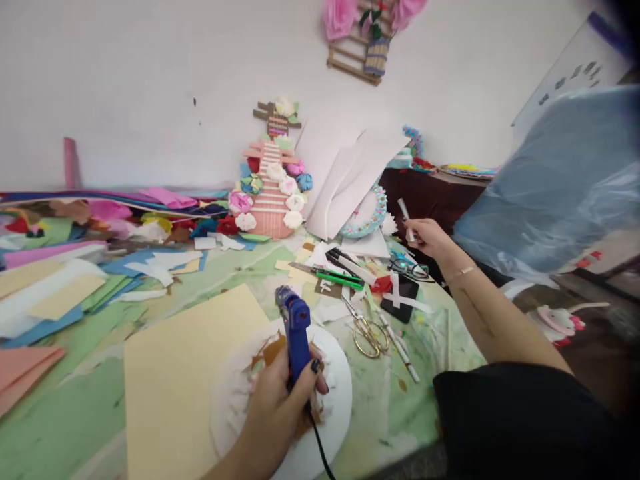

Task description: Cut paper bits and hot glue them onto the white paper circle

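My left hand [280, 400] is wrapped round the handle of a blue glue gun [299, 333], its nozzle tilted away from me and its black cord [320, 443] trailing down. Beneath that hand lies a white round disc [337, 400] bearing brown and white cut pieces, partly hidden by my fingers. Stretched out to the right, my right hand [425, 237] pinches a slim white stick [403, 210] above the table's far right side. Whether it is a glue stick or a pen, I cannot tell. Below my right hand lie eyeglasses [410, 269].
Gold-handled scissors [370, 337], a green cutter [340, 279] and a dark phone [400, 300] lie right of the disc. Cream card [170, 380] lies under it. Paper scraps [65, 287] cover the left. A flower-trimmed paper guitar [273, 193] leans on the wall.
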A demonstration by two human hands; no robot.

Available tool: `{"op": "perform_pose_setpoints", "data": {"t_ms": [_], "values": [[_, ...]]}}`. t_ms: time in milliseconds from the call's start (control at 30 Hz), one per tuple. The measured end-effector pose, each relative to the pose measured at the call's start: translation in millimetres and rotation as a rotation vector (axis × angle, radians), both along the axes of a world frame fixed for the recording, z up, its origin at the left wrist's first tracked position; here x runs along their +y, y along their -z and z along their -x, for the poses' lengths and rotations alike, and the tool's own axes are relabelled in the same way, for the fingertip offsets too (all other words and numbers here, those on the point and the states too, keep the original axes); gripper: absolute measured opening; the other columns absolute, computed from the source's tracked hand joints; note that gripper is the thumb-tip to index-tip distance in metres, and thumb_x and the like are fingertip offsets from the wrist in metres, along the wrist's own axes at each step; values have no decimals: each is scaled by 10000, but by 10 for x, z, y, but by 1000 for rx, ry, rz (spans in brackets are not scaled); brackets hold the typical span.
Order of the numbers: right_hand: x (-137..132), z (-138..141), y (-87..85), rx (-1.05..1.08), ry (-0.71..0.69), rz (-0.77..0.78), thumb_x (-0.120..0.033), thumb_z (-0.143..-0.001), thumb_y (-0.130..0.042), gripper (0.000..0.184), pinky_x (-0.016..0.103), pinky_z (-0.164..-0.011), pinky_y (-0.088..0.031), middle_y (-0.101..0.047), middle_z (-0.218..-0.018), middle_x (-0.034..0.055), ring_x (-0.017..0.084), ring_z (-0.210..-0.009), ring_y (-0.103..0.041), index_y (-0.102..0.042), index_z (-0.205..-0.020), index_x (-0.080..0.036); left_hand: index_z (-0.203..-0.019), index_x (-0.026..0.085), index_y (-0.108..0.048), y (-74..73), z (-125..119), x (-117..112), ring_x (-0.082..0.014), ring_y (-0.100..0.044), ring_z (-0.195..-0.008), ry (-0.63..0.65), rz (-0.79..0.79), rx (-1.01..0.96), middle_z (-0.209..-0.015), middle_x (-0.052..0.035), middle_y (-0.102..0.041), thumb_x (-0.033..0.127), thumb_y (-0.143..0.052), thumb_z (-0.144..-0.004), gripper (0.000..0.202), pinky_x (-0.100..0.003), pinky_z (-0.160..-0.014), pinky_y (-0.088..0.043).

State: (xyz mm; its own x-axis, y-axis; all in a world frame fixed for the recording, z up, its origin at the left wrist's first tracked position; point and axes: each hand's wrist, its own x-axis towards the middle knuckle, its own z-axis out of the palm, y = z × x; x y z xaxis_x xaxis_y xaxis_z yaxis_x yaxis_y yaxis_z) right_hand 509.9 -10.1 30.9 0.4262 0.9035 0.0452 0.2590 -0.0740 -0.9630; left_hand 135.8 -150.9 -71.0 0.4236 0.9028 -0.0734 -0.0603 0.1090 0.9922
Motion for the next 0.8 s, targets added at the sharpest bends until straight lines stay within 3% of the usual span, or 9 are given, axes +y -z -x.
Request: {"op": "perform_pose_setpoints", "data": {"t_ms": [67, 133, 267, 333, 500, 633, 800], "values": [[-384, 384, -23, 5, -3, -134, -280, -908, -565, 206, 151, -393, -376, -462, -481, -81, 35, -364, -406, -461, -757, -187, -922, 167, -512, -4, 11, -3, -92, -466, -471, 39, -28, 37, -672, -16, -610, 513, -521, -849, 354, -191, -415, -376], [-876, 871, -12, -13, -145, -381, -290, -831, -667, 225, 181, -411, -434, -573, -539, -50, 74, -415, -527, -467, -777, -204, -886, 173, -484, -35, 11, -30, -90, -446, -437, 49, -35, 72, -630, 9, -576, 491, -509, -849, 321, -194, -389, -367], [-1789, 1812, 159, -155, -390, -604, -202, -848, -645, 116, 249, -508, -540, -677, -723, 11, 125, -590, -647, -530, -840, -196, -777, 187, -446, -135, 6, -139, -82, -414, -412, 35, -132, 171, -554, 48, -500, 414, -470, -868, 246, -200, -413, -362], [-2045, 2106, 298, -227, -312, -678, -115, -836, -637, 125, 285, -593, -557, -679, -830, 36, 156, -750, -670, -556, -890, -194, -725, 189, -438, -171, 20, -206, -89, -425, -443, 27, -235, 228, -530, 48, -481, 386, -450, -880, 251, -210, -462, -381], [-2223, 2368, 569, -244, -183, -791, -55, -842, -580, 165, 325, -617, -530, -647, -818, 39, 167, -751, -642, -562, -927, -195, -732, 177, -487, -151, 104, -386, -107, -432, -500, -37, -397, 308, -529, 45, -462, 382, -456, -890, 261, -224, -501, -364], [-2302, 2448, 611, -249, -161, -884, -48, -838, -548, 194, 327, -574, -516, -615, -763, 33, 174, -709, -629, -573, -965, -193, -791, 160, -524, -116, 165, -522, -108, -449, -511, -106, -440, 337, -574, 34, -503, 360, -452, -897, 237, -223, -499, -365], [-2413, 2510, 620, -315, -109, -890, -30, -821, -550, 229, 331, -568, -519, -623, -787, 41, 179, -712, -629, -590, -969, -200, -848, 147, -553, -109, 209, -619, -104, -485, -529, -169, -523, 360, -608, 27, -544, 307, -458, -892, 191, -206, -512, -392]]}}
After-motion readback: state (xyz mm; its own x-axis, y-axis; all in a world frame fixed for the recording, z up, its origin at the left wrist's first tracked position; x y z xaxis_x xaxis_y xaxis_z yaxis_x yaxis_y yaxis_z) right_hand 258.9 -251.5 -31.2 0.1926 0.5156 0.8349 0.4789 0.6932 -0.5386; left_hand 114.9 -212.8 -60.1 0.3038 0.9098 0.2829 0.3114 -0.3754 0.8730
